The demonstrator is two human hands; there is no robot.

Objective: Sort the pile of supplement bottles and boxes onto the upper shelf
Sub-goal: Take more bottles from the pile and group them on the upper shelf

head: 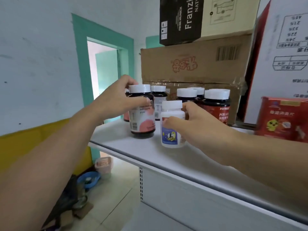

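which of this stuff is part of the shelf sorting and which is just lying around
Part of the job: pink-label bottle in the left hand; white bottle in the right hand; dark capped bottles behind; red box; upper shelf.
Just lying about: brown carton; black carton; pink basket and blue basin on the floor.

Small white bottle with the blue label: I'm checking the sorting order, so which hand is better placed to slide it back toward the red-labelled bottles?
Right. The right hand grips the small white plastic bottle, while the left hand holds the dark pink-labelled bottle with a white cap.
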